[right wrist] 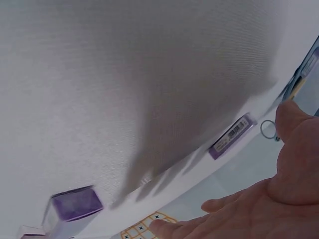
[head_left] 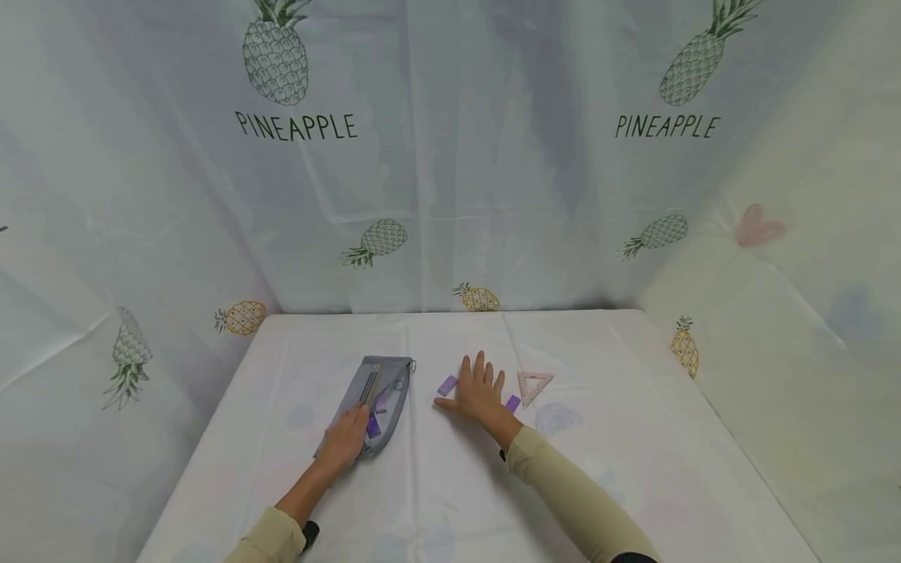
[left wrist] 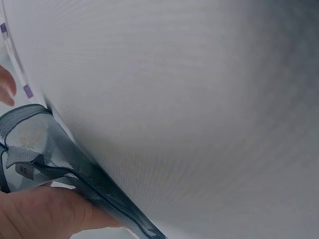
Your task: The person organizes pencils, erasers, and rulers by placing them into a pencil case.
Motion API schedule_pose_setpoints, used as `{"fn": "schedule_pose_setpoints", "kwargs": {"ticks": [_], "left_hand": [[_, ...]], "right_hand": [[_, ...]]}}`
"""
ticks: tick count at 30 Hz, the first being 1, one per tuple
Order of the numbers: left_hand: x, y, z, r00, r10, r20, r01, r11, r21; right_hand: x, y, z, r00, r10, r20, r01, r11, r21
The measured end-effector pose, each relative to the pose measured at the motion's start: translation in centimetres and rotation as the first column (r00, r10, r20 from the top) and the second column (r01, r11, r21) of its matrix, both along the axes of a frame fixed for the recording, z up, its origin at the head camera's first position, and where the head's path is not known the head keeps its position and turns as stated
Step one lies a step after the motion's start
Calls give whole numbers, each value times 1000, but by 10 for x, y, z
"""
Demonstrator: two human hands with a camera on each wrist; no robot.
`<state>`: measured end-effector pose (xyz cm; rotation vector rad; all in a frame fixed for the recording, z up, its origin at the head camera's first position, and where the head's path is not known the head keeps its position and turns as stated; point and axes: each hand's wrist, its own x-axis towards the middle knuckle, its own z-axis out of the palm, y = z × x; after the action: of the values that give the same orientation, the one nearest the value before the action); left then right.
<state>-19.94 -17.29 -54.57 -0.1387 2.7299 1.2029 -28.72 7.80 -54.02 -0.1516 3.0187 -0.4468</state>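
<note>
**Right hand spread between two purple erasers; left hand pins the pouch**

Right hand (head_left: 480, 391) lies palm-down on the bench (head_left: 633, 469), fingers (head_left: 481, 364) straight and apart, gripping nothing. One purple eraser (head_left: 446, 385) sits just beside the index finger, on the thumb side; its long axis runs diagonally, toward the pouch. A second purple eraser (head_left: 513, 403) lies close against the little-finger edge. Left hand (head_left: 345, 442) rests on the near end of the grey mesh pouch (head_left: 383, 383), fingers curled onto its edge. Right hand is the nearer to both erasers. Pink set square (head_left: 534, 385) lies just right.
</note>
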Motion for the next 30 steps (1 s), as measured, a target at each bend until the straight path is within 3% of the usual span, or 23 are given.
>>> {"fn": "schedule_pose_setpoints", "kwargs": {"ticks": [11, 20, 26, 30], "left_hand": [[-1, 0, -1, 1000, 14, 7, -14, 1000, 12], [-2, -3, 0, 999, 2, 46, -4, 1000, 30], [-3, -4, 1, 998, 8, 69, -10, 1000, 24], [-4, -5, -1, 998, 14, 64, -14, 1000, 9]], "right_hand": [[-5, -14, -2, 996, 41, 84, -44, 999, 30], [-9, -25, -12, 995, 88, -48, -84, 992, 90], [-6, -28, -9, 995, 88, -51, -86, 995, 50], [-4, -31, -5, 986, 132, -104, -129, 991, 31]]}}
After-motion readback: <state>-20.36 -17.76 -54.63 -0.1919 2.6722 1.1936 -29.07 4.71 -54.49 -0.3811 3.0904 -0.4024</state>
